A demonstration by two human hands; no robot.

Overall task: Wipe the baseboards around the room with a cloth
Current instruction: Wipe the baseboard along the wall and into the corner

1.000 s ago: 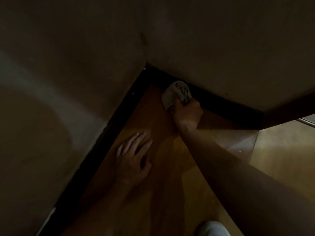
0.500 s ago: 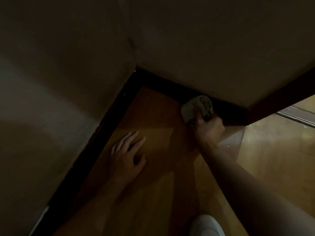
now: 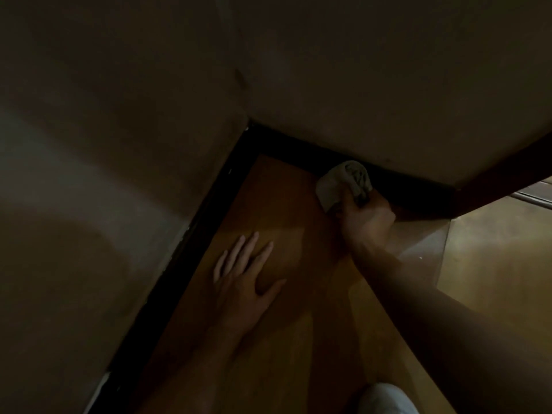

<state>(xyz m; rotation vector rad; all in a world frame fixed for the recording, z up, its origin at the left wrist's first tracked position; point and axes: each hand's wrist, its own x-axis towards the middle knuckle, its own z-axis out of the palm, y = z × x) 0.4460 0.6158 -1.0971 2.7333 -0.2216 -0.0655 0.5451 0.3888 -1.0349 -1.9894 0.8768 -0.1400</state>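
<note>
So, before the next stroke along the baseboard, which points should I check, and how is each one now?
1. Right hand grips the cloth: ok.
2. Cloth lies against the dark baseboard: ok.
3. Left hand flat on the floor for support: ok.
4. Baseboard stretch beyond the cloth unobstructed: ok.
5. Dust left on the baseboard: cannot tell, too dark.

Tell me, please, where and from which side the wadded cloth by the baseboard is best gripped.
I'd grip the cloth by its gathered near end, coming from the room side over the floor, as the right hand does. The wall and baseboard block its far side, and this leaves the rounded wad free to rub.
</note>
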